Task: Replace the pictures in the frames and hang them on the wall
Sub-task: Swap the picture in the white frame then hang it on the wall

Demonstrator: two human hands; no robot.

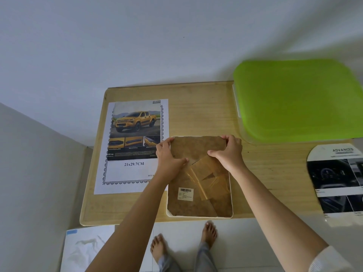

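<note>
Green lid (296,99) on wooden table (196,107)

A white picture frame (199,214) lies face down at the lower centre of the view, its long sides running away from the viewer. Its brown backing board (196,148) fills the opening — mottled, with a folded easel stand taped across the middle and a small white barcode label (185,194) toward the lower left. Left of the frame, touching or slightly under its edge, lies a printed sheet (135,134) flat and face up: a yellow pickup truck picture laid over the frame's white insert marked 21x29.7CM. At the right edge, well apart, lies another printed picture (337,173) — dark car-interior photos under the word ADVANCED.
</note>
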